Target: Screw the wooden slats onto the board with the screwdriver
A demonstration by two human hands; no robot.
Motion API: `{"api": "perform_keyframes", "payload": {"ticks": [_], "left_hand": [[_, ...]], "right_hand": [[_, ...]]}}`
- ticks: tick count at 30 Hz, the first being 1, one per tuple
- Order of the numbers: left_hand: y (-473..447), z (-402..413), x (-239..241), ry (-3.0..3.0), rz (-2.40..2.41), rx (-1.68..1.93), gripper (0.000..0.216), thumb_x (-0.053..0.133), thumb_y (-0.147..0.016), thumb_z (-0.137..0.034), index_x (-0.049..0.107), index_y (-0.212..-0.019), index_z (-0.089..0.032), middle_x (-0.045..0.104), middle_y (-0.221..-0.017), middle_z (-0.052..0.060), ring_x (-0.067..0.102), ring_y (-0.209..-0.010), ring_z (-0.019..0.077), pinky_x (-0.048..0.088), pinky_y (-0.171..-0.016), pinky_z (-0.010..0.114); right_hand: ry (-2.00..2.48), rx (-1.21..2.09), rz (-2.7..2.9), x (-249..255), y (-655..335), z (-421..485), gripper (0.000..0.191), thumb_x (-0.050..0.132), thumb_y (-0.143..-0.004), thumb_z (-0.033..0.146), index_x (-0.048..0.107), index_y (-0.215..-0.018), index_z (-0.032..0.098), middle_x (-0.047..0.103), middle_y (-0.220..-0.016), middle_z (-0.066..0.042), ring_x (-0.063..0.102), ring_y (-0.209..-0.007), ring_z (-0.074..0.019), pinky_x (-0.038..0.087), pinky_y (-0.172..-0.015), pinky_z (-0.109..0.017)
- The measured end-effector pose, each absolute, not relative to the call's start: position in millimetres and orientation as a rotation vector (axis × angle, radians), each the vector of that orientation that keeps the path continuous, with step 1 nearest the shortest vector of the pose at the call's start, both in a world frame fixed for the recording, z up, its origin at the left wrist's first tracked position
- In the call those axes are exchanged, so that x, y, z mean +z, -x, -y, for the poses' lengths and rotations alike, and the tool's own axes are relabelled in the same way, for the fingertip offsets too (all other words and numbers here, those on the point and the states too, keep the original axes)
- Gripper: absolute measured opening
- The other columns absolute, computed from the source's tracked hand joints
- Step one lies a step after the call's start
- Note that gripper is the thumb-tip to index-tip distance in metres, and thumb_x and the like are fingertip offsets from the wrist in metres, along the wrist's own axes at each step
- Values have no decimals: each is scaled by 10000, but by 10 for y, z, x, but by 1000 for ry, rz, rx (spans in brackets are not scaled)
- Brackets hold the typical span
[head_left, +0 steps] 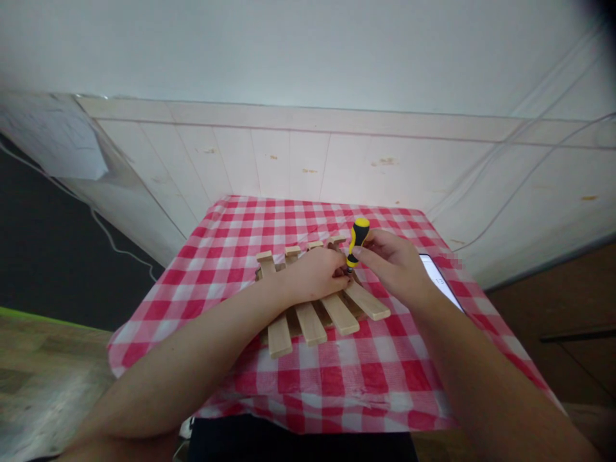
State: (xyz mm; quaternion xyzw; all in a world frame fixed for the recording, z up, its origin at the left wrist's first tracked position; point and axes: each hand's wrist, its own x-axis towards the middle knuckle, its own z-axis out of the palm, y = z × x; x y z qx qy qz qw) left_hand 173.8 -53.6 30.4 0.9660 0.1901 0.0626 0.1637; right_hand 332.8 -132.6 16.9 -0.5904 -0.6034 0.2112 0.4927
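A wooden slatted rack (312,321) lies on a red and white checked tablecloth (289,224). My left hand (315,274) rests on top of the slats with its fingers curled, pressing them down. My right hand (392,260) is closed around a small yellow and black screwdriver (357,241), which stands nearly upright with its tip down at the rack's right-hand slat, close to my left fingertips.
A phone (440,282) with a lit screen lies on the cloth to the right, partly behind my right wrist. A white wall and a pale tiled floor are beyond the small table. A thin cable (110,240) trails on the left.
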Motion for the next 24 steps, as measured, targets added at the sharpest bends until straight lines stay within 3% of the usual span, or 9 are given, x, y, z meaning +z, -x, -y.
{"api": "perform_keyframes", "payload": {"ticks": [6,13,20,24], "left_hand": [[-1741,535,296,-2727,-534,181,218,513,-862,-234,702,-885,-127,701,-812,67,606,-692,157,430,-616,255],[-1739,534,295,-2739,-557,193,218,506,-845,-234,690,-775,-137,667,-714,48,544,-598,137,365,-538,252],[-1744,514,272,-2691,-528,172,218,525,-833,-233,673,-700,-144,622,-627,17,495,-534,112,341,-514,242],[-1746,515,269,-2693,-528,190,210,520,-833,-223,674,-716,-143,631,-648,23,507,-554,117,342,-522,244]], "right_hand": [[1471,484,1425,110,-3323,1292,288,713,-771,497,613,-827,233,639,-791,-20,600,-719,-189,495,-657,-355],[1453,510,1469,160,-3312,1321,257,626,-844,482,667,-889,233,685,-860,-45,627,-787,-211,495,-702,-376],[1599,436,1367,126,-3327,1268,363,752,-710,521,596,-839,220,645,-791,-22,593,-713,-198,473,-640,-361],[1516,502,1398,138,-3330,1294,290,687,-788,491,635,-885,223,666,-838,-32,617,-750,-204,491,-674,-369]]}}
